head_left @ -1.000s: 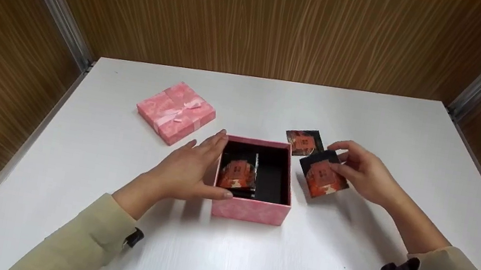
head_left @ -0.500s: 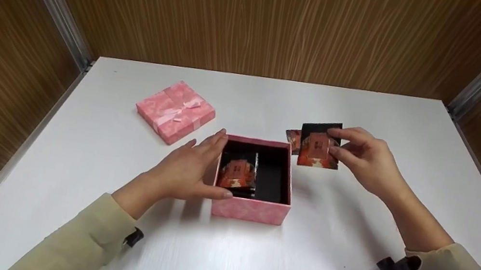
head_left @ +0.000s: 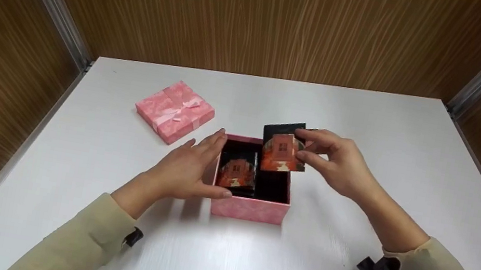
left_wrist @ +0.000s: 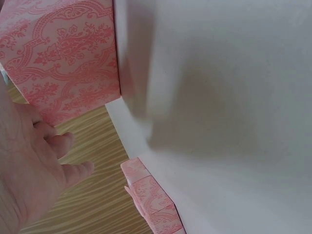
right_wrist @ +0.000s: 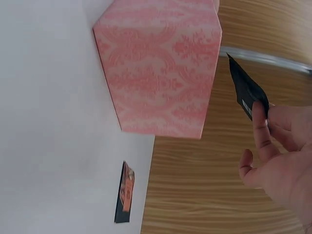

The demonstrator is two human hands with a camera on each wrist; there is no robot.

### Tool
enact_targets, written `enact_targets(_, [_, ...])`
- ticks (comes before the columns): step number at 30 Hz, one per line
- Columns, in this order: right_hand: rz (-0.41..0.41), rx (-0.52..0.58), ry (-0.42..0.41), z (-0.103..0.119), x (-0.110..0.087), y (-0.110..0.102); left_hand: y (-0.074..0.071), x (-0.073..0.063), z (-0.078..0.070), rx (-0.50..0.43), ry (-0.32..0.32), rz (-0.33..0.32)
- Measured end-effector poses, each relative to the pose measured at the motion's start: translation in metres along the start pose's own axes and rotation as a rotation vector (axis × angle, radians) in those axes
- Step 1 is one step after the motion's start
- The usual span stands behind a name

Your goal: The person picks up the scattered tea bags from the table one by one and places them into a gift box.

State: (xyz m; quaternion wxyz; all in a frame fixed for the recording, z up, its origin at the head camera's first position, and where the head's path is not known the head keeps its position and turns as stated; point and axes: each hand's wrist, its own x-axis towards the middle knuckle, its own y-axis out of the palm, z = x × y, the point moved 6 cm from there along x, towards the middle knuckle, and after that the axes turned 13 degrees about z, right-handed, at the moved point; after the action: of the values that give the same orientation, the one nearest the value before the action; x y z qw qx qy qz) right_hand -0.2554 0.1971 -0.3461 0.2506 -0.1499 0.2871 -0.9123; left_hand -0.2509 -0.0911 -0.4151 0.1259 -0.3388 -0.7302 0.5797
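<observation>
In the head view, a lidless pink box (head_left: 250,209) with a black inside stands mid-table. A flat black sachet (head_left: 282,152) with an orange-red picture is pinched between the thumb and fingers of my right hand (head_left: 345,167), over the box's back right part. The right wrist view shows the dark back of this sachet (right_wrist: 246,90). My left hand (head_left: 180,171) rests against the box's left side, fingers extended, thumb along the front rim. Similar sachets (head_left: 236,173) stand in the box's left half. Another sachet (right_wrist: 125,194) lies on the table, mostly hidden in the head view.
A pink lid (head_left: 176,112) with a ribbon bow lies behind and left of the box on the white table (head_left: 220,258). Wood-patterned panels (head_left: 259,21) enclose the table at the back and both sides.
My right hand has lifted the sachet from beside the box and carried it left, over the box's back right part. The left hand and the box stay in place.
</observation>
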Motion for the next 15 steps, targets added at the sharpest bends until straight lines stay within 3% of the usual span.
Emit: enact_targets(15, [0.1, -0.033, 0.029, 0.009, 0.018, 0.039, 0.001, 0.001, 0.001, -0.017, -0.014, 0.022])
